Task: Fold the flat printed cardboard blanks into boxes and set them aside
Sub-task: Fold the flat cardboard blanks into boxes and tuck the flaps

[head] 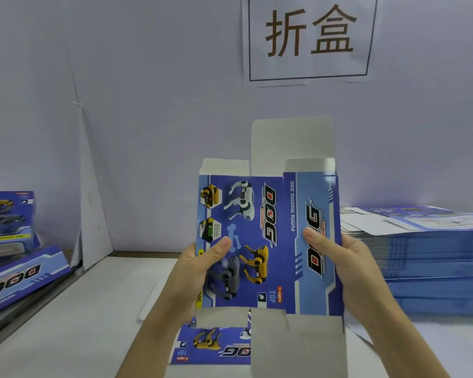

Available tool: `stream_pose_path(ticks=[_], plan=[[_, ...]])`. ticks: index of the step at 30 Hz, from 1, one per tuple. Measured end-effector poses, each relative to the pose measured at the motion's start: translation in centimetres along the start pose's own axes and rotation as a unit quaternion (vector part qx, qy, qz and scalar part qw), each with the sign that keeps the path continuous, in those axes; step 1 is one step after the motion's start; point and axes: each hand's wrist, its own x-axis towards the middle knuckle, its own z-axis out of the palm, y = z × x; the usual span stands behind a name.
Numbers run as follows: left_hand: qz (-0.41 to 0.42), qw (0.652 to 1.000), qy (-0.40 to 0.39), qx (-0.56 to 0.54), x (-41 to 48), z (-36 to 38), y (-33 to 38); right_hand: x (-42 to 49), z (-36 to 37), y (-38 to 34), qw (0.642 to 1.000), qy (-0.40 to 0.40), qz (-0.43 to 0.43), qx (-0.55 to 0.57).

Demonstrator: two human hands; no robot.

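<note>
Here, both hands hold a blue printed cardboard blank (257, 214) upright above the white surface (79, 323), its grey flaps open at top and bottom. The left hand (200, 268) pinches the blank's left edge, thumb flat on the printed face and fingers hidden behind. The right hand (350, 266) pinches the right edge the same way, thumb on the light-blue side panel. A second printed blank (210, 346) lies flat on the surface beneath, and a tall stack of flat blanks (426, 249) sits to the right.
</note>
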Motion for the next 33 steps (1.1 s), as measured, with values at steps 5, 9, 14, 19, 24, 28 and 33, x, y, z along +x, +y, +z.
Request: stream_pose_path(ticks=[5,9,14,19,24,28,33], plan=[[0.008,1.000,-0.002,-0.004,0.0,0.0,0.0,0.0,-0.1,-0.1,1.000,-0.009,0.007,-0.022],[0.025,0.996,-0.011,0.081,0.0,0.2,0.5,-0.4,-0.1,-0.8,0.999,-0.047,0.002,-0.023],[0.191,0.931,0.111,0.290,-1.0,1.3,1.7,-0.9,1.2,-0.5,0.989,-0.033,-0.074,-0.125],[0.464,0.624,0.081,0.623,-1.5,2.9,1.5,-1.2,3.4,1.3,0.882,-0.049,-0.228,-0.410],[0.482,0.571,0.119,0.654,-1.3,1.1,2.2,-1.6,4.3,1.4,0.775,0.006,-0.374,-0.509],[0.421,0.677,0.177,0.577,-1.0,-1.8,3.3,-1.3,3.8,0.7,0.723,0.155,-0.474,-0.477],[0.181,0.948,0.168,0.201,-0.9,-3.4,4.0,-1.1,2.3,-0.3,0.897,0.145,-0.280,-0.310]])
